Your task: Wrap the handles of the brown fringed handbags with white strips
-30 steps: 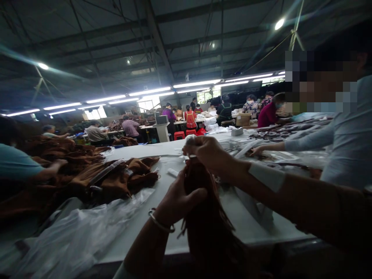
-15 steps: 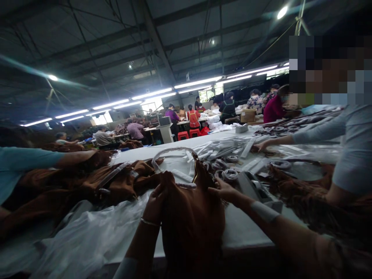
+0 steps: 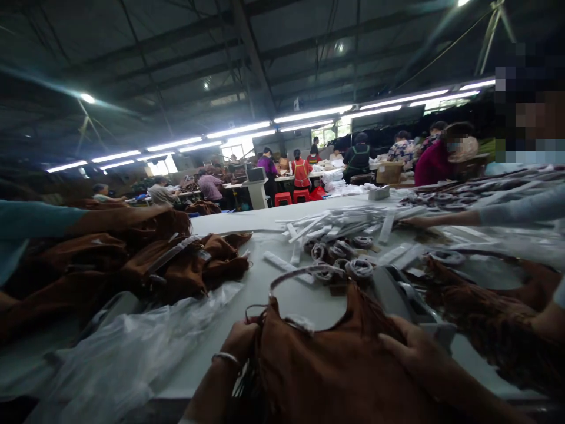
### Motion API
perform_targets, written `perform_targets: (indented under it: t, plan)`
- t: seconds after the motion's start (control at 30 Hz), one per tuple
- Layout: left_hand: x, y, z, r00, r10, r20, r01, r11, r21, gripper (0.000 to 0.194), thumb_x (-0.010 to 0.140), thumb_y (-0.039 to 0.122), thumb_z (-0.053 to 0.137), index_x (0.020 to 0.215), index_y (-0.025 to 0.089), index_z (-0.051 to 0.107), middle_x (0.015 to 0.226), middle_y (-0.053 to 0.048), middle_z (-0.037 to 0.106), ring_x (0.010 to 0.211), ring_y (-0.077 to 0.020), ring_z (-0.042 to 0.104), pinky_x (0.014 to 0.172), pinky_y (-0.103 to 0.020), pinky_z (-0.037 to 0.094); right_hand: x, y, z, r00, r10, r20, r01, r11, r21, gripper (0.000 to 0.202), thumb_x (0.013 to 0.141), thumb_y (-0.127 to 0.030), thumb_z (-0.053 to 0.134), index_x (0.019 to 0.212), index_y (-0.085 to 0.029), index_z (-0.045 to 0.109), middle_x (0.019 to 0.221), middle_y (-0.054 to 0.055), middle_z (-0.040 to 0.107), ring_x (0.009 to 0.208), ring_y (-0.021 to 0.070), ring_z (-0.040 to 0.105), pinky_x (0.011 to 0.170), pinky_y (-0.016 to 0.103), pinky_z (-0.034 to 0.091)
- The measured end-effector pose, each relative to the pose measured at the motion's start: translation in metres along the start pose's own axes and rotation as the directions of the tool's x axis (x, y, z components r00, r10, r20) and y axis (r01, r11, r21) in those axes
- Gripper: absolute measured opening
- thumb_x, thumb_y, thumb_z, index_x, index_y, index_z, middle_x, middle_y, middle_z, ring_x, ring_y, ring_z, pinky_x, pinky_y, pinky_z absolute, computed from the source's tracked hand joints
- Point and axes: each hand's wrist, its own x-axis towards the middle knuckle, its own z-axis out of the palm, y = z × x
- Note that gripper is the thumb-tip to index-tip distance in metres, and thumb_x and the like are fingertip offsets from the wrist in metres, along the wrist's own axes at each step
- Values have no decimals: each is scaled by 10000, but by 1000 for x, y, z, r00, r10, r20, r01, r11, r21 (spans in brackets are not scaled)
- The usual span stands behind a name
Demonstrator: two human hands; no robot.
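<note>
1. Workpiece: I hold a brown shoulder bag [image 3: 326, 371] upright in front of me, at the near edge of the desk [image 3: 212, 224]. Its base is out of view.
2. Left hand [image 3: 242, 341]: closed on the bag's left edge, beside a thin cord loop [image 3: 256, 307].
3. Right hand [image 3: 410, 347]: gripping the right side, thumb on the front panel.
4. Change: compared with half a second ago, the bag sits lower and its panel is spread broader. The curved mouth and the whole handle [image 3: 289, 274] are now exposed between my hands.
5. Material: the body appears soft, matte and suede-like; the arched handle is sheathed in pale wrapping.
6. Beyond the handle: wrapped ring-shaped coils [image 3: 359, 268] and flat white strips [image 3: 309, 227].
7. Left: crumpled translucent plastic sheeting [image 3: 119, 353] and slumped brown bags [image 3: 212, 253].
8. Right: a smooth grey boxy object [image 3: 395, 288] and a shaggy brown bag [image 3: 468, 303].
</note>
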Motion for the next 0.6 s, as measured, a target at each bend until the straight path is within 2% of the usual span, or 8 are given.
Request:
perform_targets:
  t: [0.07,0.13,0.23,0.27,0.33,0.43,0.53,0.6]
  plan:
    - [7,-14,9,996,-15,-85,29,985,168,201,531,176,666,726,166,709,710,-95,726,867,-329,700,830,-445,543,-4,32,5,996,77,-35,-81,989,-127,393,744,-458,567,1000,-184,685,983,111,753,978,324,698,844,378,543]
    - [20,-13,15,985,53,-165,-15,975,222,311,535,164,664,841,155,716,987,-156,736,1124,-344,623,1008,-434,452,-2,53,10,992,116,-48,-123,972,-202,376,745,-457,543,965,-192,692,959,108,755,964,321,702,834,373,542]
    - [49,3,29,963,220,-157,-139,901,412,364,663,275,645,1006,163,697,1269,-163,643,1293,-294,505,1079,-353,370,2,57,14,993,120,6,-115,962,-247,347,809,-449,498,1002,-220,673,998,92,750,980,292,699,815,349,539]
    - [58,8,37,964,240,-113,-159,865,475,310,707,329,629,963,171,704,1214,-155,672,1233,-289,552,1030,-341,404,3,52,13,994,111,25,-100,957,-273,324,830,-431,488,1012,-227,663,1010,89,746,982,285,697,815,347,535]
    - [75,11,57,981,192,-2,-158,817,555,243,719,418,633,728,184,696,879,-133,738,967,-298,666,851,-336,474,2,40,12,995,90,33,-71,927,-369,274,852,-377,482,1007,-228,652,991,94,742,960,287,697,817,363,523]
    - [94,1,84,990,41,137,-115,798,592,318,622,427,704,435,213,561,456,-68,579,635,-282,640,632,-322,437,-2,20,8,998,55,20,-35,832,-554,254,843,-294,507,1033,-205,650,961,111,729,925,310,692,822,403,511]
    - [109,-12,92,976,-77,203,-62,798,599,296,612,420,670,435,203,575,472,-41,581,598,-245,604,581,-300,396,1,-1,3,1000,4,8,3,753,-658,208,817,-251,558,985,-189,665,989,122,699,944,315,665,835,416,507]
    - [110,-15,90,968,-122,220,15,901,434,292,611,457,669,515,183,631,530,-25,618,601,-216,592,581,-288,413,11,-19,0,994,-110,-12,76,757,-649,199,833,-225,556,996,-189,665,1096,129,667,1041,302,625,903,409,486]
